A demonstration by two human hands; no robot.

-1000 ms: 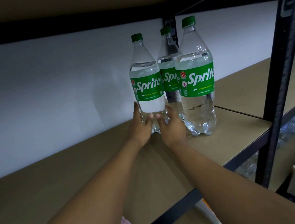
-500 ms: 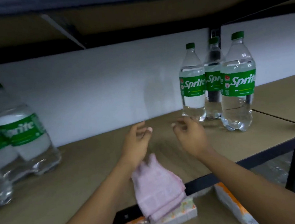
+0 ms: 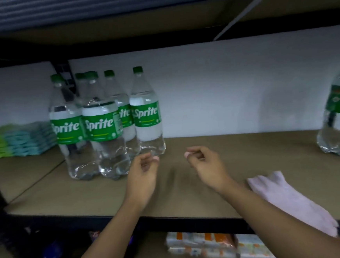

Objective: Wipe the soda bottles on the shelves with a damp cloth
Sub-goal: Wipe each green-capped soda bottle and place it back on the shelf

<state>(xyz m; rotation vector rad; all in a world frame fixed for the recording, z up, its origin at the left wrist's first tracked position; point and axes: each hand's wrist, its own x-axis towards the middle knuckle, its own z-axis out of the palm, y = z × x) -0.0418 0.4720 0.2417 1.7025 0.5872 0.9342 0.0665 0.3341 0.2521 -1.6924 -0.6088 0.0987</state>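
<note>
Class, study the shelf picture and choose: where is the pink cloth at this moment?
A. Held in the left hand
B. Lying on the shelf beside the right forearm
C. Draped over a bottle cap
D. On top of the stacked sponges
B: the pink cloth lies on the shelf at its front edge, next to the right forearm, and the left hand and right hand hold nothing.

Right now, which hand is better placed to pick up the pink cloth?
Right: the empty right hand is nearer the pink cloth; the left hand is by the Sprite bottles.
</note>
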